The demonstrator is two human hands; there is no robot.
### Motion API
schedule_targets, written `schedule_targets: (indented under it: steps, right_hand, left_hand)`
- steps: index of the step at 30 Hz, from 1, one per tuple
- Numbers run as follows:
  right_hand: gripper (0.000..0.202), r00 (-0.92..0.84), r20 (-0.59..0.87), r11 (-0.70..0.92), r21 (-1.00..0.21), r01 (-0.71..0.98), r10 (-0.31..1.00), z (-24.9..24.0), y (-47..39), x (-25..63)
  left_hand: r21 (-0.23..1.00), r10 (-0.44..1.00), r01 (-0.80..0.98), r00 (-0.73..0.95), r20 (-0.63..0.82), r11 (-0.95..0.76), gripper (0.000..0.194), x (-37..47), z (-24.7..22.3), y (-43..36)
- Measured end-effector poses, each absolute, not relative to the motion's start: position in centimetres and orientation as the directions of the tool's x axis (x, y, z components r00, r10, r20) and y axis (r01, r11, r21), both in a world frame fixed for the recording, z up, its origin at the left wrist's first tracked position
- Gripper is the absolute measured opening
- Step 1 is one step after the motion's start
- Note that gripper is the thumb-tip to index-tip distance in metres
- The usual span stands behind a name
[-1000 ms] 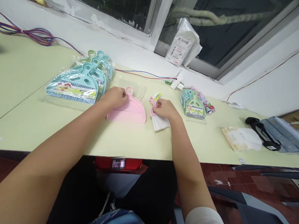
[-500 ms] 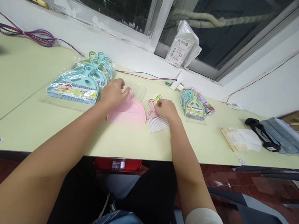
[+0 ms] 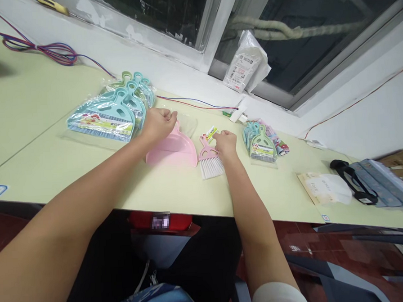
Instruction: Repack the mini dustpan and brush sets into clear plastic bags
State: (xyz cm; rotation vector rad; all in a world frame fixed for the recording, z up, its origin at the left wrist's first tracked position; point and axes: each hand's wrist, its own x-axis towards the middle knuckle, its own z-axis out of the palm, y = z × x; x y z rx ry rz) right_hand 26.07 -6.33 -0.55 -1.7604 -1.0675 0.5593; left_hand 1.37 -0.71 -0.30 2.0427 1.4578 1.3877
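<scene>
Left of centre in the frame, blue dustpans point(image 3: 113, 106) lie bagged, apparently unopened. Mid-frame, our left hand point(image 3: 160, 123) curls over the pink dustpan point(image 3: 178, 147); we cannot tell whether its grip holds anything. The pink brush point(image 3: 210, 159) lies just beside, so we judge this pair unpacked. Our right hand point(image 3: 226, 143) curls by the brush's tag point(image 3: 210, 133), grip likewise unclear. Right of centre, smaller sets point(image 3: 263, 147) are wrapped.

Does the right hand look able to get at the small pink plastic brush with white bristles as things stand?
Likely yes: the right hand is close beside the pink brush, and nothing visible blocks the way.
</scene>
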Motion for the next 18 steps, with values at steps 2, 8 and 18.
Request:
schedule_targets:
  steps: [2, 8, 18]
  right_hand:
    - [0.038, 0.572, 0.149, -0.161, -0.876, 0.454, 0.806, -0.9, -6.3, 26.0]
    - [0.022, 0.538, 0.301, -0.124, -0.778, 0.616, 0.788, -1.3, -5.9, 27.0]
    - [0.052, 0.653, -0.013, -0.146, -0.978, 0.15, 0.757, -0.2, -6.5, 25.8]
  left_hand:
    - [0.659, 0.844, 0.602, 0.045, 0.535, -0.45, 0.034, 1.3, -0.4, -0.8]
    - [0.635, 0.808, 0.599, 0.035, 0.588, -0.488, 0.028, 0.5, -0.3, -0.9]
    - [0.556, 0.808, 0.699, 0.053, 0.587, -0.45, 0.035, 0.5, -0.5, -0.6]
